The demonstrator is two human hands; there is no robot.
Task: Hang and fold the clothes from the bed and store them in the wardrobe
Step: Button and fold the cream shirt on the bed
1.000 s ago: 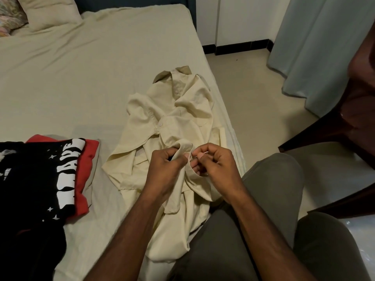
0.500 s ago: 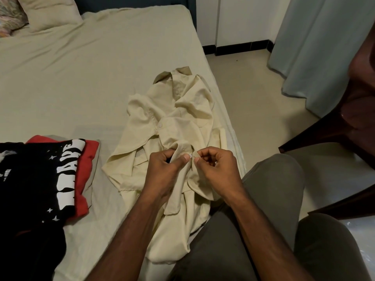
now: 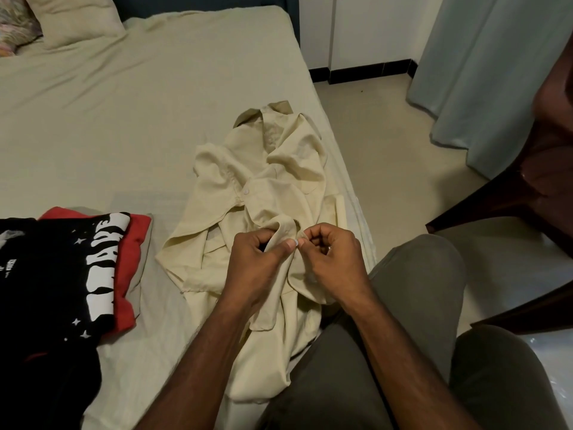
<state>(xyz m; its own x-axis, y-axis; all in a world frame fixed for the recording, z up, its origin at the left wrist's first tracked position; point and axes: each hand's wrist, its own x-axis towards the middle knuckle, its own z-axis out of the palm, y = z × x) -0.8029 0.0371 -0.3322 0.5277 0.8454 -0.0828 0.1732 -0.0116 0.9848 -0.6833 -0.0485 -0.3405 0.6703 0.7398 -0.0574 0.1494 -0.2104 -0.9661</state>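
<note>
A crumpled cream button-up shirt [image 3: 273,181] lies near the right edge of the bed [image 3: 124,119], collar pointing away from me. My left hand [image 3: 257,262] grips a raised fold of the shirt's front edge, thumb pressed on the cloth. My right hand [image 3: 331,259] pinches the facing edge of the shirt right beside it, fingertips almost touching the left thumb. A white button [image 3: 246,191] shows higher up on the shirt's front. The shirt's lower part drapes over my leg [image 3: 387,321].
A stack of folded clothes, black printed shirt [image 3: 62,268] over a red one [image 3: 130,259], sits at the bed's left. A pillow [image 3: 74,20] lies at the head of the bed. A dark wooden chair [image 3: 511,212] and a pale curtain [image 3: 496,72] stand to the right.
Both hands have drawn closer together on the shirt's front edges; the right hand's fingers have closed tighter against the left thumb. The shirt has barely shifted.
</note>
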